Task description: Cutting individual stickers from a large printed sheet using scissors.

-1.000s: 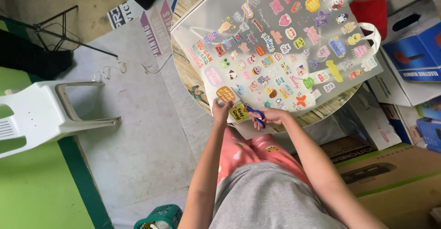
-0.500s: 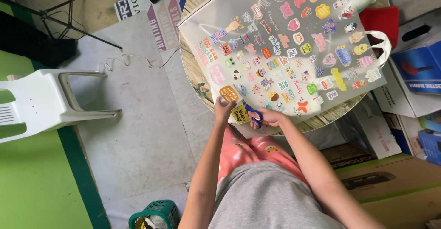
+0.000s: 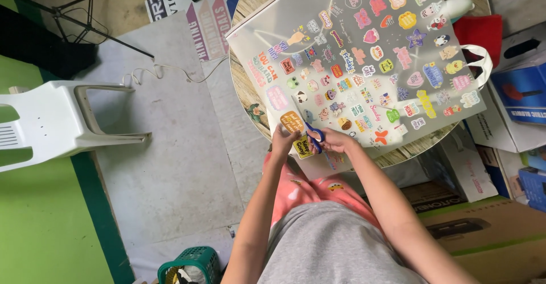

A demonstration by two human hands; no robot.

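A grey top and pink patterned shorts are seen lowest in the view, with both forearms stretched up from them toward a round wooden table. Beside the left elbow, a green plastic basket is set on the floor. At the table's near edge, the left hand is closed in a pinch on the lower edge of a large sticker sheet, just by an orange oval sticker and a yellow sticker. Right beside it, the right hand is wrapped around blue-handled scissors, whose blades are laid against the sheet between the two hands; whether the blades are parted cannot be told. The sheet is spread across most of the tabletop and is covered with small colourful stickers. To the right, cardboard boxes are stacked on the floor. To the left, a white plastic chair is placed beside a green mat. Farther off, a red cloth is seen past the sheet's far corner, and a dark folding stand is seen at the upper left.
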